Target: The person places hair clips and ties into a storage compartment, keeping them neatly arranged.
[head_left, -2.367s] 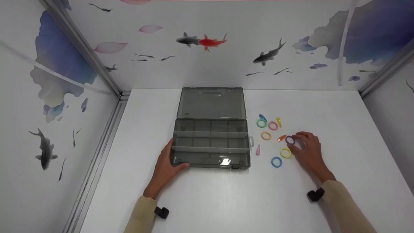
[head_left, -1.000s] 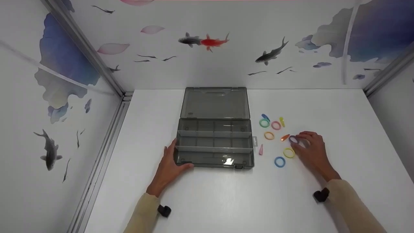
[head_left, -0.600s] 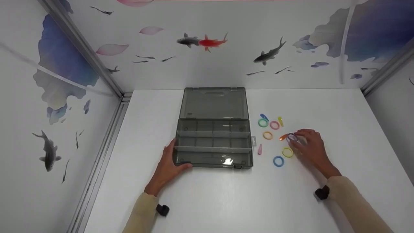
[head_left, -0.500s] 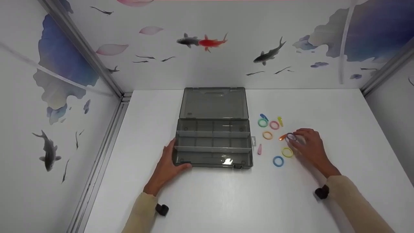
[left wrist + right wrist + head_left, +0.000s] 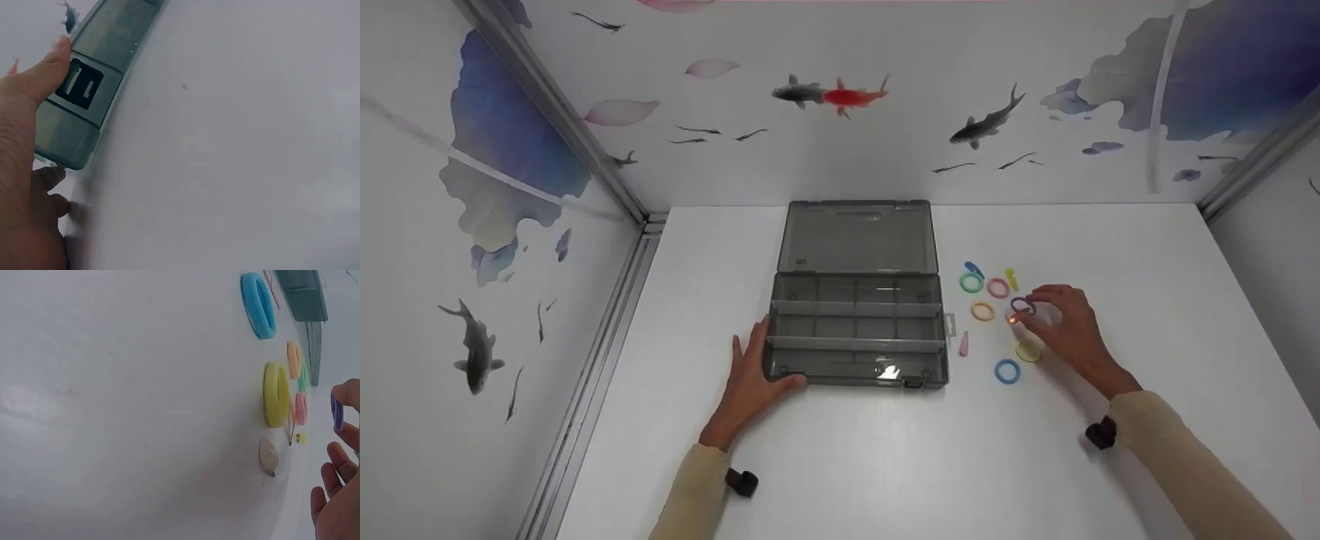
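My right hand [image 5: 1069, 322] pinches a purple hair tie [image 5: 338, 412] between thumb and forefinger, held off the table; its other fingers are spread apart. An orange hair clip [image 5: 1012, 319] lies under the thumb, partly hidden. Nearby are a yellow hair tie [image 5: 272, 395] and a blue hair tie [image 5: 250, 304]. My left hand [image 5: 750, 390] rests at the front left corner of a grey see-through compartment box [image 5: 855, 343], thumb along the front edge and fingers at the left side. The box's lid [image 5: 859, 238] lies folded back, and its compartments look bare.
Right of the box lie an orange hair tie [image 5: 982, 320], a pink hair tie [image 5: 998, 297], a green hair tie [image 5: 971, 292], a blue clip [image 5: 974, 268], a yellow clip [image 5: 1012, 280] and a pink clip [image 5: 964, 343]. Printed wall panels [image 5: 885, 165] stand behind and beside the table.
My right hand has lifted the purple hair tie and moved it left and away from me, over the orange clip. The left hand stays at the box.
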{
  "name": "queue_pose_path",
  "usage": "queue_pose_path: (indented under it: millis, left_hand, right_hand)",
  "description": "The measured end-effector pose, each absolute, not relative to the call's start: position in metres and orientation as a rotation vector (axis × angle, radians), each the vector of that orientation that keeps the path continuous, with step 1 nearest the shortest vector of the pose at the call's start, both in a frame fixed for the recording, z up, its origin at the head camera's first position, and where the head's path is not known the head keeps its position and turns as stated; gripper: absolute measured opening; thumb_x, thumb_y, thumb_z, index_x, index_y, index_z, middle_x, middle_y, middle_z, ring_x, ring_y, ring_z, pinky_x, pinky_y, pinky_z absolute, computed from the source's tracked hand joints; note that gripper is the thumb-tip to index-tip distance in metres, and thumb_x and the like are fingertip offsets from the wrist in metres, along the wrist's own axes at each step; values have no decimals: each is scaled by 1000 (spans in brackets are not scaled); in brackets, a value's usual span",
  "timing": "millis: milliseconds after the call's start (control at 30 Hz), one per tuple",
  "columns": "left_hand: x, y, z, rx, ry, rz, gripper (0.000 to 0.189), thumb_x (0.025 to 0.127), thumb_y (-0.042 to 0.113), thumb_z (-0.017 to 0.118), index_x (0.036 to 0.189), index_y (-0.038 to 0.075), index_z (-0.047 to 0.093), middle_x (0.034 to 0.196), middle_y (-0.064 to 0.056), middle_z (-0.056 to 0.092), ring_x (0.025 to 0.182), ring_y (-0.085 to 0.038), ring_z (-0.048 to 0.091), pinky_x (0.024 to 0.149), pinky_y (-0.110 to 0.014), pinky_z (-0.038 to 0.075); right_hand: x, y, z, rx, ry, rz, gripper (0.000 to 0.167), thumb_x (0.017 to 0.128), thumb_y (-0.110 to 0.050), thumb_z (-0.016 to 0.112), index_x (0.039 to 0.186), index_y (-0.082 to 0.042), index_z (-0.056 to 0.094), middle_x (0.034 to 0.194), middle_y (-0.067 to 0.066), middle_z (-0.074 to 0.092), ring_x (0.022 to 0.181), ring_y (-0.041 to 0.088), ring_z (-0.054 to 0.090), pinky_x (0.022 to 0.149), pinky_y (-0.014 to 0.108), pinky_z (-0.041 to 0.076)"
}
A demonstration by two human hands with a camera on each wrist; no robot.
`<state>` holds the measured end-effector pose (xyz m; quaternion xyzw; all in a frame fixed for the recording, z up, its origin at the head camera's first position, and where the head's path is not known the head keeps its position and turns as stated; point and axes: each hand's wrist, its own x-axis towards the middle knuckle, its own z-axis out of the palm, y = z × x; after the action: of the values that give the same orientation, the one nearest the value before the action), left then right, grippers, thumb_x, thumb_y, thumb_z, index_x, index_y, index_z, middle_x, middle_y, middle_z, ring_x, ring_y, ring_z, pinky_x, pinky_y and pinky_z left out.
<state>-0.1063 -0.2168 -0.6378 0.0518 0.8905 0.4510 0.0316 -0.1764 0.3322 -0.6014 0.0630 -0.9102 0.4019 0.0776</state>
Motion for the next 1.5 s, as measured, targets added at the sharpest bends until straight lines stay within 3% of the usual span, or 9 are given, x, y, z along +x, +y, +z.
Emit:
queue_pose_path:
  millis: [333, 633, 833, 1067, 1233, 1500]
  left_hand:
    - [-108, -217, -639, 103, 2732, 1408, 125, 84, 65, 91, 179, 32, 17, 185, -15, 11, 166, -54, -13, 126, -83, 12]
    - [-108, -217, -641, 108, 2746, 1424, 126, 84, 64, 91, 179, 28, 17, 184, -18, 11, 166, -54, -12, 126, -82, 10]
    - [-107, -217, -641, 105, 2754, 1411, 126, 84, 66, 90, 179, 26, 18, 184, -19, 13, 166, -55, -10, 127, -80, 11]
    - [-107, -217, -642, 103, 2773, 1397, 126, 83, 68, 89, 179, 23, 20, 183, -21, 15, 165, -58, -8, 126, -81, 14]
    - [-107, -216, -642, 97, 2763, 1395, 125, 84, 66, 90, 179, 26, 19, 184, -18, 14, 166, -54, -10, 128, -80, 12]
    - [-108, -216, -642, 102, 2755, 1391, 123, 85, 62, 91, 179, 28, 19, 184, -17, 14, 166, -54, -11, 128, -80, 12]
  right_hand:
    - [-189, 312, -596, 211, -2746, 1230, 29, 100, -13, 84, 126, -1, 76, 136, 20, 64, 135, 39, 51, 117, 66, 44]
    - [-198, 289, -593, 373, -2708, 1205, 29, 97, -11, 88, 123, -2, 78, 133, 17, 69, 127, 28, 53, 91, 41, 62]
    - [-202, 273, -592, 483, -2657, 1213, 28, 93, -7, 90, 117, 2, 80, 125, 17, 71, 127, 35, 54, 109, 52, 47]
    - [-205, 261, -591, 591, -2610, 1213, 22, 93, -5, 90, 111, 3, 81, 122, 18, 71, 123, 36, 55, 103, 48, 45]
    - [-207, 254, -584, 573, -2624, 1260, 22, 95, -7, 88, 114, 1, 81, 126, 17, 70, 127, 33, 53, 107, 51, 45]
    - [-214, 241, -577, 636, -2586, 1200, 23, 94, -6, 90, 114, 2, 80, 126, 19, 68, 126, 38, 55, 109, 51, 44]
